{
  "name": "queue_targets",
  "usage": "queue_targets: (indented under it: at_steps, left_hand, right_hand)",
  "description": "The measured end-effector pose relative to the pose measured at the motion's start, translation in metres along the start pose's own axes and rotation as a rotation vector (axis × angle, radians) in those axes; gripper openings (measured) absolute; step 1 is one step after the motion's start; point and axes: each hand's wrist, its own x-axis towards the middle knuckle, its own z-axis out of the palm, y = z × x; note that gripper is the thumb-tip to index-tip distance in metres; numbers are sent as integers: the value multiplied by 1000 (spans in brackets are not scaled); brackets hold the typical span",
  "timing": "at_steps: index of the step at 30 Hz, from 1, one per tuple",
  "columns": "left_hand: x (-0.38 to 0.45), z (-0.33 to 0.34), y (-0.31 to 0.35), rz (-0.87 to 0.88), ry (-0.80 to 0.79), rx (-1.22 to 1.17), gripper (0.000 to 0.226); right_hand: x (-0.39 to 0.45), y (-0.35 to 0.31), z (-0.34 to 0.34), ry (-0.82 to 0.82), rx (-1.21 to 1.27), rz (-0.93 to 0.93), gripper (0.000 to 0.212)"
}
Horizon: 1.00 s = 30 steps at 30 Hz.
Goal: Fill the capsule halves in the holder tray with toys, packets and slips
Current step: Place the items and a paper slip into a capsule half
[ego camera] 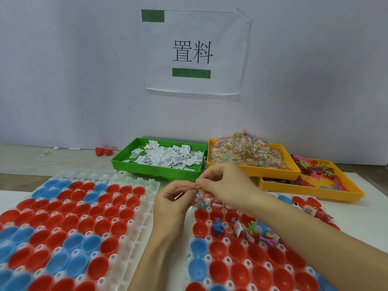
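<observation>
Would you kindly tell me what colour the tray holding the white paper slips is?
Green: the slip tray by the wall, clearest in the head view.

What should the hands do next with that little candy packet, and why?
Probably lower the packet, pinched between the left hand and right hand, into an empty red capsule half just below in the right holder tray. Nearby halves already hold toys and slips; that one looks empty.

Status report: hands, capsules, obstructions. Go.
Left hand and right hand both pinching a candy packet above right holder tray. Few capsules filled, most empty. Nothing blocking.
</observation>
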Motion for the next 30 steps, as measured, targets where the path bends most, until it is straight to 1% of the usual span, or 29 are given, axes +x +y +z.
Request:
queue_targets:
  at_steps: [2, 4, 6, 7, 10, 13, 15, 17, 23, 27, 30]
  left_hand:
    - [0, -1, 0, -17, -31, 2, 14]
    - [0, -1, 1, -41, -86, 0, 14]
    - [-1, -1, 2, -50, -135, 9, 15]
    - [-2, -1, 2, -46, -134, 19, 17]
    - [0, -2, 2, -22, -31, 58, 19]
    - [2, -5, 1, 15, 81, 102, 31]
    - [3, -7, 1, 15, 142, 97, 33]
    - [4, -10, 0, 5, 173, 99, 33]
    - [6, -11, -1, -2, 255, 132, 30]
    - [6, -10, 0, 2, 253, 112, 29]
    - [5, -10, 0, 7, 245, 124, 29]
  right_hand:
    - [-2, -2, -4, 1, -18, 13, 6]
    - [-6, -5, -11, -1, -62, 9, 12]
    - [-10, -9, -21, -3, -182, -54, 12]
    - [-13, -12, -26, -22, -241, -89, 10]
    - [-23, -20, -38, -158, -340, -154, 10]
    - [-34, -24, -42, -315, -455, -182, 9]
    - [-39, -26, -39, -388, -568, -208, 9]
    - [-42, -27, -34, -417, -670, -230, 11]
    - [-45, -26, -24, -441, -864, -283, 18]
    - [-41, -25, -21, -446, -893, -295, 19]
    - [-39, -24, -21, -481, -906, -292, 20]
